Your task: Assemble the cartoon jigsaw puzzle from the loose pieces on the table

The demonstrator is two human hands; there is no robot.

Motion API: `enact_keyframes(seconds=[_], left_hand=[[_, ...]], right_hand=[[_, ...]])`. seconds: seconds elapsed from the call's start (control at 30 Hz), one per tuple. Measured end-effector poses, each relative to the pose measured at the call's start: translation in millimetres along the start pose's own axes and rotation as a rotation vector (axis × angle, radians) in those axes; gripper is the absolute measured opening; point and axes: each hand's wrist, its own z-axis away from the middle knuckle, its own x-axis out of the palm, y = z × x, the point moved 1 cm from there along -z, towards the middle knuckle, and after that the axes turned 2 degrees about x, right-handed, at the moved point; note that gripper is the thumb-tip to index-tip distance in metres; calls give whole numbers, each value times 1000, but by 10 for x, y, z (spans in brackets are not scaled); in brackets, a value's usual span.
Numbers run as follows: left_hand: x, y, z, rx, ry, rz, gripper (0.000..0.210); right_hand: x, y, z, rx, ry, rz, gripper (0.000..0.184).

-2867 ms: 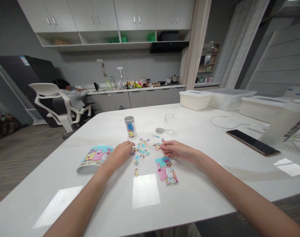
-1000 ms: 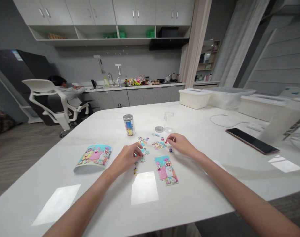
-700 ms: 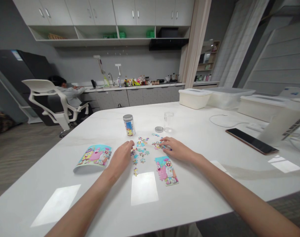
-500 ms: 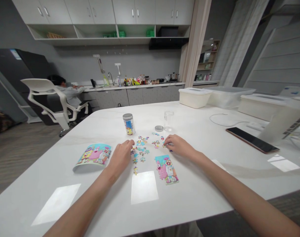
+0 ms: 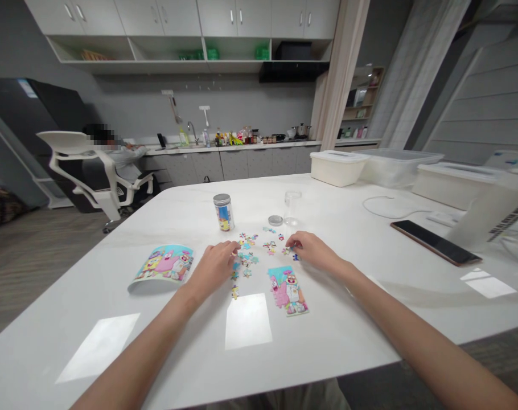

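My left hand reaches over the left side of a scatter of loose jigsaw pieces, its fingers bent down and close together among them. Whatever may be between those fingertips is hidden. On the right side of the scatter, my right hand has its fingers curled inward, with the tips by a small puzzle piece. A dark blue piece lies just under that hand. Between my forearms rests a joined section of the puzzle, showing a pink figure and a figure in white.
A curved picture sheet lies to the left. Behind the pieces stand a lidded puzzle jar, a metal lid and a clear jar. A phone and storage boxes are at right. A person sits far left.
My left hand has shifted slightly right and up over the pieces. My right hand has drawn a little to the right, and the dark blue piece beneath it shows more.
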Motion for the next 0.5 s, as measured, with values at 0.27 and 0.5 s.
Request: enact_keyframes(seconds=[0.27, 0.5], left_hand=[[44, 19, -11, 87, -46, 156, 23], [78, 24, -29, 81, -52, 209, 23]], right_hand=[[27, 7, -3, -11, 6, 15, 34], [67, 49, -15, -53, 7, 12, 33]])
